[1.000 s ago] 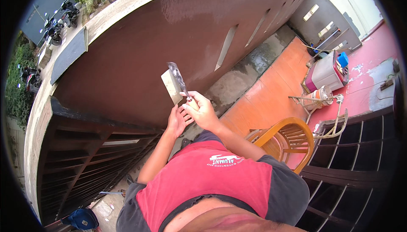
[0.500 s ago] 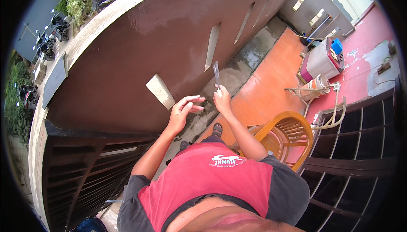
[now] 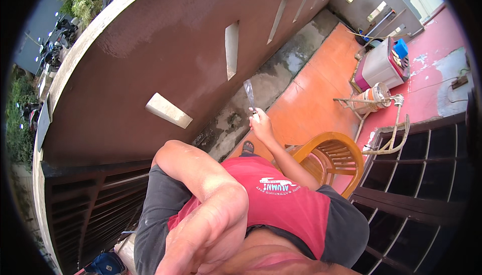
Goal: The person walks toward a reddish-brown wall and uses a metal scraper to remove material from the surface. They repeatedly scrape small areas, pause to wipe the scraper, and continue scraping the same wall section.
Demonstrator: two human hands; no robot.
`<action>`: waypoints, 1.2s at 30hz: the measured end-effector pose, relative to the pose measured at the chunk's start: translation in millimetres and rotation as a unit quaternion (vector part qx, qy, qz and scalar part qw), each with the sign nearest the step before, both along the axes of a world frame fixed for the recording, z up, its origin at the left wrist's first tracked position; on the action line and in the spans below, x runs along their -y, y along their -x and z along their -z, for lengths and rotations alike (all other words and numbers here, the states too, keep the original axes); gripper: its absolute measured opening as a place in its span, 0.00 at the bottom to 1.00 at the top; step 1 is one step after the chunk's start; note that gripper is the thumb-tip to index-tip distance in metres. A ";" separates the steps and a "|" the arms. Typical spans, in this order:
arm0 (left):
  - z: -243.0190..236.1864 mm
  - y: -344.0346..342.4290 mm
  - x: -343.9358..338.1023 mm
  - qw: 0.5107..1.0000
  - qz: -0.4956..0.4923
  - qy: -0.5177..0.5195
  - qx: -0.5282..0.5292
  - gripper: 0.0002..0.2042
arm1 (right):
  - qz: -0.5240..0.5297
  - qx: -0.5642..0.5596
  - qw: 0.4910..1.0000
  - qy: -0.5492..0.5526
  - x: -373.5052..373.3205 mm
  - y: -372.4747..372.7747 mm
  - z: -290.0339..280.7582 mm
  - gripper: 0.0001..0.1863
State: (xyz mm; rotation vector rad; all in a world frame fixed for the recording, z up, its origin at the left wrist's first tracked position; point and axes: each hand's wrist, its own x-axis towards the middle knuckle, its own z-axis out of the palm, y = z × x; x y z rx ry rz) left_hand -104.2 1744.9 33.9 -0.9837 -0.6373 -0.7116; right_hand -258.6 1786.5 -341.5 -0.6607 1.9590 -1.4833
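Observation:
My right hand (image 3: 261,125) is wrapped round the handle of a putty knife (image 3: 249,91), held out ahead of my body. Its flat, pale metal blade points up and away, over the grey concrete strip beside the wall. My left hand (image 3: 198,237) is raised close to the camera at the lower edge, with the elbow bent in front of the red and dark grey shirt (image 3: 276,209). The left fingers run down out of the picture, so whether they hold anything is hidden.
A brown wall (image 3: 165,59) with slots curves along the left, above a dark slatted gate (image 3: 100,214). On the orange tiles (image 3: 301,109) at right stand a wooden chair (image 3: 351,157), a bucket (image 3: 374,98) and a grey box (image 3: 379,64). Dark windows (image 3: 406,194) line the right.
My left hand has swung back from beside the putty knife to close by the camera. The right hand still grips the putty knife, a little lower in the picture.

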 end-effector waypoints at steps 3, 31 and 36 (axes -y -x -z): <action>12.6 40.4 -25.4 0.998 -0.012 -0.023 -0.050 0.24 | 0.005 -0.003 1.000 0.010 -5.3 31.7 -2.2 0.18; 333.5 127.7 19.3 0.418 0.507 -0.435 0.616 0.37 | -0.053 -0.368 0.919 0.135 30.5 86.0 -18.1 0.19; 322.8 58.3 79.7 0.502 0.495 -0.343 0.621 0.35 | -0.014 -0.236 0.969 0.066 70.0 95.9 -41.6 0.19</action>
